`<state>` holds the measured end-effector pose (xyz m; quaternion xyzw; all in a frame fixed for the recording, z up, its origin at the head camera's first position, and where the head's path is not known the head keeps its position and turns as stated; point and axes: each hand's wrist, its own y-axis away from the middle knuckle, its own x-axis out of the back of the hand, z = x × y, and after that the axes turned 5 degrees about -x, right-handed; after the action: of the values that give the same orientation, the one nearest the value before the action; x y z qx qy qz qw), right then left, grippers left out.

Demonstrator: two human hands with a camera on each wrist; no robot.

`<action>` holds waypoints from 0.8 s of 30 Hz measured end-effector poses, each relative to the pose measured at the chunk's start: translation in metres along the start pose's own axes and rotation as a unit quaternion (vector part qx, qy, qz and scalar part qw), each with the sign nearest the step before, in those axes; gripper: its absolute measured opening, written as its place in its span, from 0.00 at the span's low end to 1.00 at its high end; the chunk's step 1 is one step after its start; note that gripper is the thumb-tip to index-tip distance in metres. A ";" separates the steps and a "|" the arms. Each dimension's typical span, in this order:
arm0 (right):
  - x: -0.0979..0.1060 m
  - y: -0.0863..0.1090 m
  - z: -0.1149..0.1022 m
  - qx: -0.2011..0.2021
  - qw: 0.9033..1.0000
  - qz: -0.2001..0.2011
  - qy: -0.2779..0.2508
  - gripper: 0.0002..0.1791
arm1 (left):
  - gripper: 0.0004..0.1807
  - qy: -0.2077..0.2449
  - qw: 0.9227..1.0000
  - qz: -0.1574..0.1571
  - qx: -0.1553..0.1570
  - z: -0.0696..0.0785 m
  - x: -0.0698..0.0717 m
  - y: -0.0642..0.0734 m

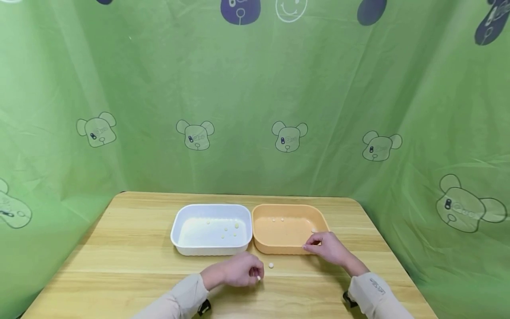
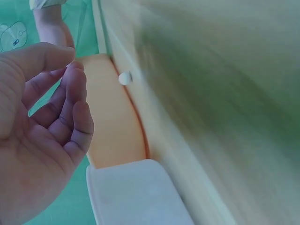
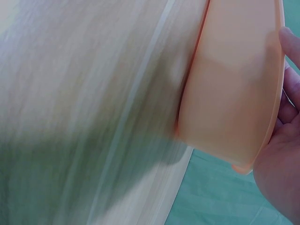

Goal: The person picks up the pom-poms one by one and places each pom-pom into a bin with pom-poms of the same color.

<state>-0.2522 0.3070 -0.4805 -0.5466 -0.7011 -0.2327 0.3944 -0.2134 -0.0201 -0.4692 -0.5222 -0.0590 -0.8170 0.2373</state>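
Note:
My left hand (image 1: pixel 244 269) is low over the table in front of the trays, with a small white ball (image 1: pixel 258 278) pinched at its fingertips. In the left wrist view the thumb and index finger meet, and that ball is hidden. Another small white ball (image 1: pixel 271 265) lies on the table, just right of the left hand. At the front right rim of the orange tray (image 1: pixel 279 250) is my right hand (image 1: pixel 330 249), thumb and fingers bent. Whether anything sits between its fingertips is hidden. Beyond it, a whitish piece (image 1: pixel 313 230) shows inside the orange tray.
A white tray (image 1: pixel 211 251) stands against the orange tray's left side, with several small yellowish pieces (image 1: pixel 237 226) in it. Two small pale pieces (image 1: pixel 282 219) lie toward the back of the orange tray. A green printed curtain (image 1: pixel 239 168) surrounds the wooden table (image 1: pixel 131 248).

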 end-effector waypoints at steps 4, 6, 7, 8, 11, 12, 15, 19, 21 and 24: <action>0.000 0.000 0.000 -0.003 1.000 -0.001 0.000 0.08 | 0.06 0.015 1.000 0.011 0.008 0.000 0.007 -0.001; 0.000 0.000 0.000 -0.005 1.000 0.000 0.001 0.08 | 0.05 0.017 1.000 0.018 0.006 0.001 0.010 -0.002; 0.000 0.000 0.000 -0.005 1.000 0.000 0.002 0.08 | 0.05 0.020 1.000 0.023 0.004 0.001 0.012 -0.003; 0.000 0.000 0.000 -0.006 1.000 0.000 0.002 0.08 | 0.05 0.019 0.999 0.028 0.001 0.000 0.013 -0.003; 0.000 0.000 -0.001 -0.007 1.000 0.000 0.004 0.08 | 0.04 0.014 0.999 0.044 -0.005 -0.001 0.016 -0.005; 0.000 0.000 -0.001 -0.006 1.000 0.000 0.004 0.08 | 0.04 0.016 0.999 0.049 -0.005 -0.002 0.017 -0.005; 0.000 0.000 -0.001 -0.007 1.000 0.000 0.003 0.08 | 0.05 0.017 0.998 0.065 -0.006 -0.004 0.020 -0.007; 0.000 0.000 -0.001 -0.009 1.000 -0.002 0.001 0.08 | 0.05 0.026 0.996 0.085 -0.005 -0.005 0.025 -0.009; 0.000 0.000 -0.001 -0.009 1.000 -0.002 -0.001 0.08 | 0.06 0.029 0.995 0.092 0.001 -0.005 0.027 -0.011; 0.000 0.000 -0.001 -0.008 1.000 -0.003 -0.001 0.08 | 0.06 0.033 0.994 0.103 0.011 -0.005 0.031 -0.013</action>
<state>-0.2516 0.3060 -0.4797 -0.5481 -0.7011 -0.2387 0.3886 -0.2341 -0.0202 -0.4425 -0.4959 -0.0061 -0.8042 0.3276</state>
